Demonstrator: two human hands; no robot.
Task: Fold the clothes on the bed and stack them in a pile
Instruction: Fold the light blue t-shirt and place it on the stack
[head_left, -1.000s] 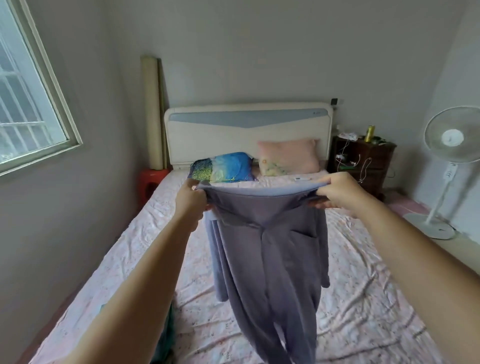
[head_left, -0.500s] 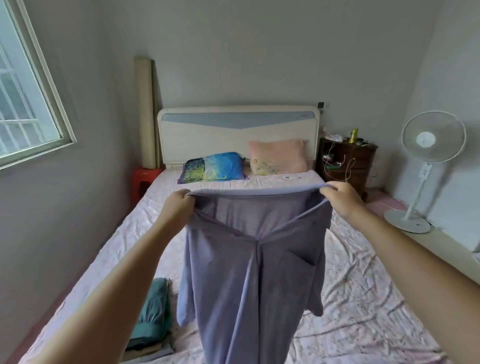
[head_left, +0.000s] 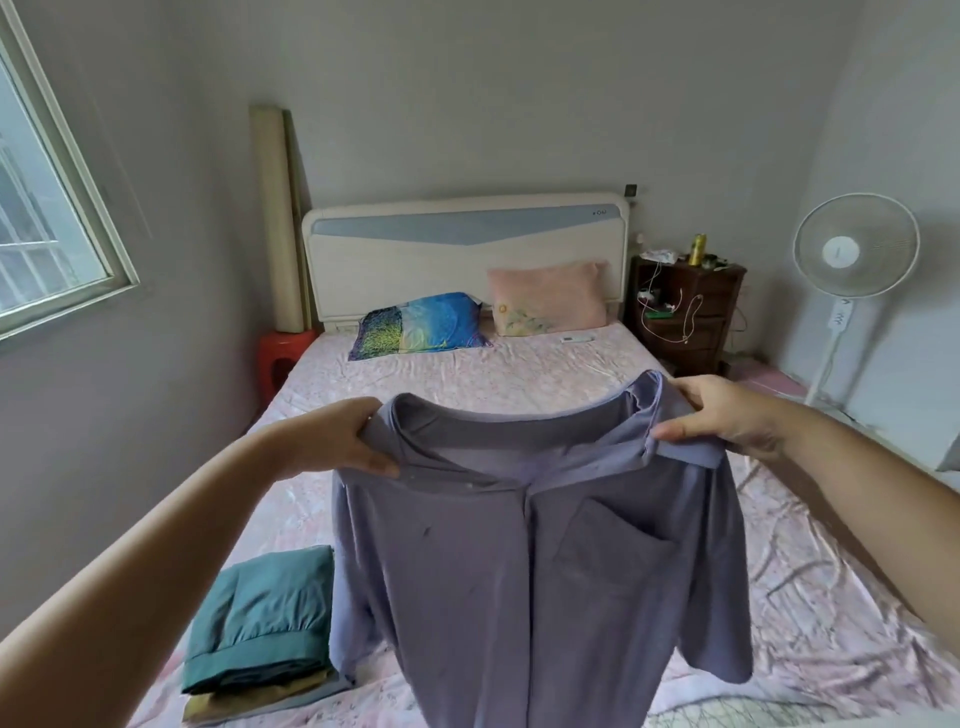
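Lower and closer than half a second ago, I now have the purple shirt held up with its collar opened toward me. I see my left hand pinching one shoulder seam, thumb over the cloth, and my right hand gripping the other shoulder by the collar. Between the two hands the shirt hangs front-on, its chest pocket below the right hand. Below and outside the left hand, a folded pile topped in teal lies on the bed, with the shirt's hanging sleeve just beside it. Beyond both hands lie two pillows.
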